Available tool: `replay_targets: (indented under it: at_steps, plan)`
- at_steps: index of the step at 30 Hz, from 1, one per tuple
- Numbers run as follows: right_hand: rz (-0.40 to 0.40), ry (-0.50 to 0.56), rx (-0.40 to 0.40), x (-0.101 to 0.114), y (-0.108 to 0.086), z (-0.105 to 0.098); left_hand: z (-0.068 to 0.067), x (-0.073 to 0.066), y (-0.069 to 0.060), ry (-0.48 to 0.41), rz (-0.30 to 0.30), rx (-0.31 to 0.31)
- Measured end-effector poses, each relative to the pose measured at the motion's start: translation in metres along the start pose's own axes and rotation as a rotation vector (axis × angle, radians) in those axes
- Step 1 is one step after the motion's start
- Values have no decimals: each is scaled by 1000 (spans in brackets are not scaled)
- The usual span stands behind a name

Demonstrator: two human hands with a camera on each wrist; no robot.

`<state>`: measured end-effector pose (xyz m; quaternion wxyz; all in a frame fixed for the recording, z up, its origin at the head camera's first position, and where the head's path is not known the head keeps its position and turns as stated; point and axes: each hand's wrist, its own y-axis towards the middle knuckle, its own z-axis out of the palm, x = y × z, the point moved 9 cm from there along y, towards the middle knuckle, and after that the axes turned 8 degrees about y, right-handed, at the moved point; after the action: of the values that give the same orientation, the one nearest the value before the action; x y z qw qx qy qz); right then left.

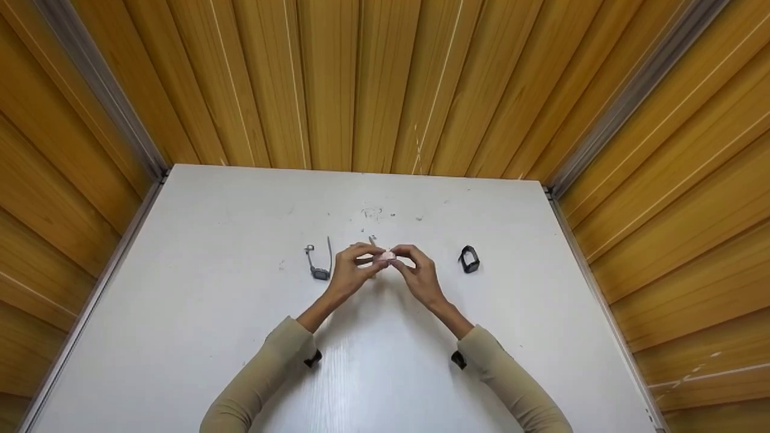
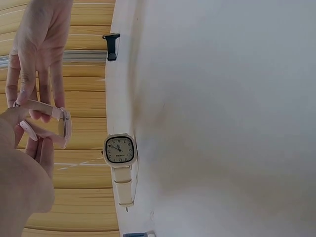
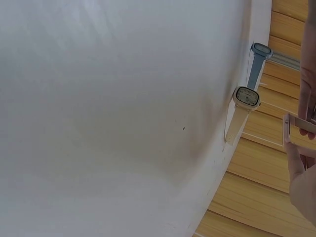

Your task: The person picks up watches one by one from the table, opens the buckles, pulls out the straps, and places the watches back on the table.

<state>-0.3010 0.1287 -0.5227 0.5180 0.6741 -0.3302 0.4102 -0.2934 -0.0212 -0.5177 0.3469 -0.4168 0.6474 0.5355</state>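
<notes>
A pale pink wristwatch (image 1: 388, 256) is held between both hands, raised above the white table. My left hand (image 1: 352, 270) pinches it from the left with thumb and fingers. From the other side my right hand (image 1: 421, 278) grips it the same way. In the left wrist view the watch's strap (image 2: 42, 106) bends round in a loop, and its case (image 2: 67, 128) is seen edge-on. Below the hands lies a cream wristwatch (image 2: 120, 149) with a square dial, mostly hidden by them in the head view.
A blue-grey wristwatch (image 1: 320, 273) lies left of the hands, its strap spread out. To the right stands a black wristwatch (image 1: 469, 260) with its band looped. Small dark marks dot the white table (image 1: 240, 204). Wood-patterned walls (image 1: 325, 90) enclose its back and sides.
</notes>
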Motion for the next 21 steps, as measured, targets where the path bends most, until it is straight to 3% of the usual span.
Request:
replay_targets:
  at_steps: [13, 21]
  plan:
    - [-46, -20, 10, 10, -2, 3, 1, 0, 1, 24, -31, 5]
    - [-6, 19, 6, 5, -3, 4, 1, 1, -2, 51, -37, 6]
